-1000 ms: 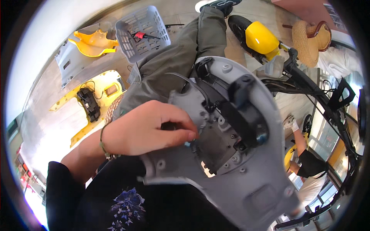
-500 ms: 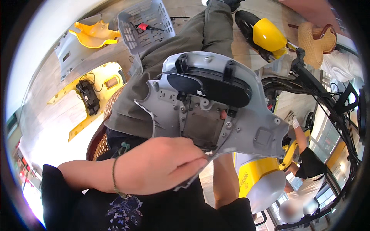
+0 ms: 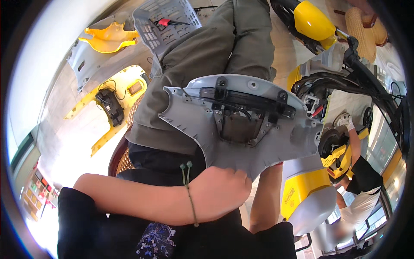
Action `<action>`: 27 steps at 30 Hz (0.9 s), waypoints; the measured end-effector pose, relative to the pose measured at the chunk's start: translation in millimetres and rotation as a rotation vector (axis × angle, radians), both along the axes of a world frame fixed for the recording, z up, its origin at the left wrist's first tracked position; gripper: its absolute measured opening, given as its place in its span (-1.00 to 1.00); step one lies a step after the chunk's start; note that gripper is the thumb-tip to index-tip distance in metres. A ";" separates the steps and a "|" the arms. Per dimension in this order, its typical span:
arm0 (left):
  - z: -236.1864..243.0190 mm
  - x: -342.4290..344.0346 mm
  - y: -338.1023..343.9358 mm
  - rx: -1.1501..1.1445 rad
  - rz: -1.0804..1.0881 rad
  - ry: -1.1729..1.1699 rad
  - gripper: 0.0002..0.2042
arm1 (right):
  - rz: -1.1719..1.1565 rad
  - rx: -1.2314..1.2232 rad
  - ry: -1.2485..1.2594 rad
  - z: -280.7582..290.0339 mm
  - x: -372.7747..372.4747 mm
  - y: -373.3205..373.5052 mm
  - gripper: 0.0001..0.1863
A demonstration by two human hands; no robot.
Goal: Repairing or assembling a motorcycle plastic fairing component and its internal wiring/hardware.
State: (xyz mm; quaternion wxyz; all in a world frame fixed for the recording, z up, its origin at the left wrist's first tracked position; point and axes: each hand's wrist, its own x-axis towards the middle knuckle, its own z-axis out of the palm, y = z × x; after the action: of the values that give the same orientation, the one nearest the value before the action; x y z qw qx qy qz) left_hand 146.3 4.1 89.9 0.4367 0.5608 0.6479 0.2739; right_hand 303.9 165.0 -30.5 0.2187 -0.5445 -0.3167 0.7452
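Observation:
A grey plastic scooter panel (image 3: 233, 153) is held tilted over my lap, its ribbed inner side toward me. On it sit a black oval part (image 3: 254, 102) along the top, a thin cable and a recessed dark plate (image 3: 239, 127). My left hand (image 3: 222, 190), with a cord bracelet at the wrist, is closed at the panel's lower end. Its fingertips are turned away from view. My right forearm (image 3: 265, 196) rises behind the panel's lower right edge, where the panel hides my right hand and its fingers.
Left on the floor lie a yellow shell (image 3: 110, 38) and a yellow frame panel (image 3: 129, 73) bearing a black module (image 3: 111, 107). A grey basket (image 3: 166, 32) holds a red-handled tool. At right stand partly stripped yellow scooters (image 3: 317, 26) and a co-worker's gloved hand (image 3: 343, 120).
The panel has tipped, its top edge swinging so the black oval part now shows nearly edge-on. My left hand has moved right along its lower end. A fingertip seen through the panel is now hidden.

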 end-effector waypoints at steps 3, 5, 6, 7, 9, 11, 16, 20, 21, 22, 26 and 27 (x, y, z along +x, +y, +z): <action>-9.6 6.7 11.3 0.038 0.028 0.146 -0.79 | -0.069 0.025 -0.038 -21.4 -8.1 11.4 -0.65; -13.1 6.5 25.0 0.083 0.077 0.200 -0.78 | -0.092 0.035 -0.058 -20.4 3.4 16.6 -0.66; -14.7 5.9 32.5 0.129 0.131 0.258 -0.78 | -0.120 -0.003 -0.017 -12.0 17.5 20.7 -0.71; -17.4 5.0 40.3 0.130 0.126 0.262 -0.78 | -0.151 -0.043 0.031 -4.7 32.1 25.0 -0.75; -21.0 1.6 52.5 0.198 0.164 0.295 -0.77 | -0.163 0.079 0.013 20.2 54.9 38.7 -0.74; -20.1 -0.2 56.8 0.186 0.140 0.295 -0.78 | -0.189 0.372 -0.121 55.8 51.4 44.2 -0.73; -21.8 -8.3 60.1 0.109 0.135 0.126 -0.74 | -0.092 0.637 0.063 132.7 -6.7 45.2 -0.68; -18.9 -5.0 49.0 0.136 0.151 0.119 -0.73 | 0.022 0.774 0.272 129.2 -53.4 16.6 -0.76; -18.1 -6.9 44.7 0.118 0.143 0.119 -0.75 | 0.034 0.767 0.279 126.8 -60.2 9.8 -0.76; -16.4 -7.5 42.2 0.104 0.129 0.117 -0.77 | 0.355 0.806 0.085 126.1 -62.9 5.9 -0.81; -21.8 -4.2 30.3 0.161 0.107 0.064 -0.86 | 0.757 0.939 -0.089 107.8 -89.3 -11.8 -0.85; -23.6 -2.4 28.2 0.153 0.110 0.064 -0.86 | 0.760 0.931 -0.084 108.1 -88.1 -12.5 -0.85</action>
State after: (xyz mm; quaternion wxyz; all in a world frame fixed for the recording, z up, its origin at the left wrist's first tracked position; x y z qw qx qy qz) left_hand 143.9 32.4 66.3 0.3557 0.5645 0.6687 0.3281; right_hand 215.8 152.6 77.5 0.1397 -0.2691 -0.7907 0.5319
